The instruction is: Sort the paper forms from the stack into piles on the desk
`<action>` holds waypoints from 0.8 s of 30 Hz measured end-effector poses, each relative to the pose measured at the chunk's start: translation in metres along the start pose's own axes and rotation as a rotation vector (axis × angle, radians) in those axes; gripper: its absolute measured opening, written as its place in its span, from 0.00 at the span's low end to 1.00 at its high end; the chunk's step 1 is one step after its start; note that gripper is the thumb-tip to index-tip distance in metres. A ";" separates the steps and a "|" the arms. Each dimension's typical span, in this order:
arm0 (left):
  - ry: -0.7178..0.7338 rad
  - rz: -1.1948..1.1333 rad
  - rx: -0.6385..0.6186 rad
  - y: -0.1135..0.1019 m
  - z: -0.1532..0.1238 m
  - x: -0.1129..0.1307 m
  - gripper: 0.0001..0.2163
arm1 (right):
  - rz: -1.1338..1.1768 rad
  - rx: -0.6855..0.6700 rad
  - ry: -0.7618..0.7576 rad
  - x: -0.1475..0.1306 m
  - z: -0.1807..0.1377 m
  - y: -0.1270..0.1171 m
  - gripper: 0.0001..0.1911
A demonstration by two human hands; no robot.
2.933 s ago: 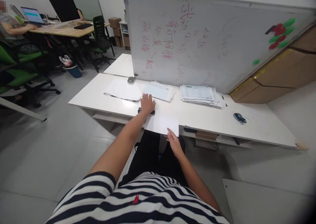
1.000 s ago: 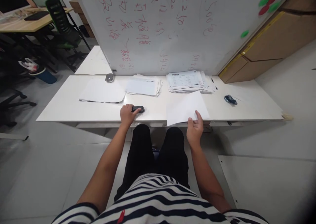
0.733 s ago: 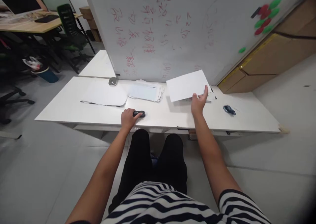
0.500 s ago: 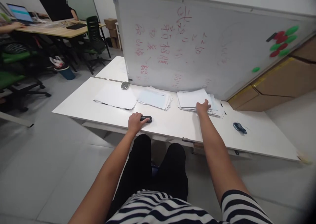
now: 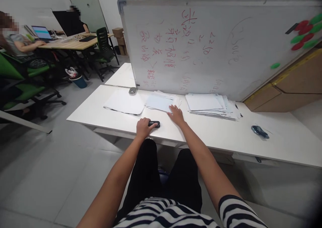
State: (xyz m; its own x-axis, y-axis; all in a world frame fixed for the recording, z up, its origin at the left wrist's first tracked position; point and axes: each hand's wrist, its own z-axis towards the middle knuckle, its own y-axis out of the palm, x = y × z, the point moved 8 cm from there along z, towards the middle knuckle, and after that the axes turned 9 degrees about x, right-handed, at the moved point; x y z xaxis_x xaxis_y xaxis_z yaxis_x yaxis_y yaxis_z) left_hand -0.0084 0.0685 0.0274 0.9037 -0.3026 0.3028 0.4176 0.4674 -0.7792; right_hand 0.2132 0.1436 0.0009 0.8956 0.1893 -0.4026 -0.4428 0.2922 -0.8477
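My left hand point(image 5: 144, 128) is wrapped round a black stapler point(image 5: 154, 124) resting near the front edge of the white table point(image 5: 171, 130). The palm and fingers cover the stapler's left part. Over the right front corner of the middle paper stack point(image 5: 159, 101), my right hand point(image 5: 176, 115) reaches with its fingers apart, the tips touching the sheets. A pale blue sheet lies on top there. To the left is a flat pile of white paper point(image 5: 124, 102). A thicker, uneven paper stack point(image 5: 206, 103) lies right of my right hand.
A whiteboard point(image 5: 213, 30) stands along the table's back edge. Behind the left pile sits a grey mouse point(image 5: 132, 91). A dark, glossy object point(image 5: 260, 132) lies at the right. Cardboard boxes point(image 5: 284, 83) lean at the right end. Two people sit at a desk point(image 5: 75, 44) far left.
My right hand has moved left from the right paper stack to the middle one. My left hand stays on the stapler. The view has shifted slightly.
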 end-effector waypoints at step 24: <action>-0.034 0.019 -0.011 -0.001 0.001 -0.002 0.20 | 0.071 0.559 -0.103 -0.017 -0.051 -0.090 0.20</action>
State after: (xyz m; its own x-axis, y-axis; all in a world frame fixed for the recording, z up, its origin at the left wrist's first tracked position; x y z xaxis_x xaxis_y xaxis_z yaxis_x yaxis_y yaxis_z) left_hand -0.0104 0.0695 0.0279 0.9140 -0.2659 0.3063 0.3998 0.4638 -0.7906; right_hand 0.2404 0.0662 0.0667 0.8665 0.3090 -0.3922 -0.4821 0.7217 -0.4966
